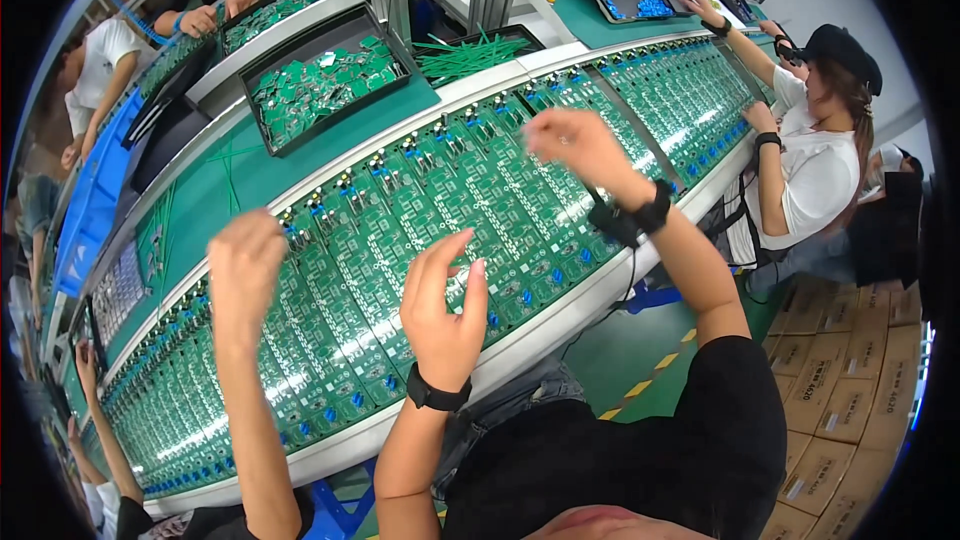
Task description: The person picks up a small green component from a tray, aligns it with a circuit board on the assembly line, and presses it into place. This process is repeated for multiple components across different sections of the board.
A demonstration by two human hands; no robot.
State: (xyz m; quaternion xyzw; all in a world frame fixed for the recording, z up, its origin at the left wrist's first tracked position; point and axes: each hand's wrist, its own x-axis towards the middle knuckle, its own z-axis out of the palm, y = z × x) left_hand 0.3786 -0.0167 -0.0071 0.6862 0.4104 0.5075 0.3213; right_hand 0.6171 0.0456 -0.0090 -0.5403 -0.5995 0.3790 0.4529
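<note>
My left hand (438, 315), with a black band at the wrist, hovers over the row of green circuit boards (350, 280). Its fingers and thumb are apart and nothing shows between them. My right hand (578, 145) is raised over the far side of the same boards, near their upright metal-pinned parts (447, 130). Its fingers are curled together in a pinch; whatever they may hold is too small to make out. A black wrist strap with a cord (635, 215) hangs from that wrist. Blue components (557, 275) line the boards' near edge.
A co-worker's hand (245, 245) reaches over the boards at left. Beyond the line lie a black tray (285, 145) of small green board pieces and a bin of green strips (480, 55). Another person (815, 140) works at right, near a tray of blue parts (615, 0). Cartons (840, 410) are stacked lower right.
</note>
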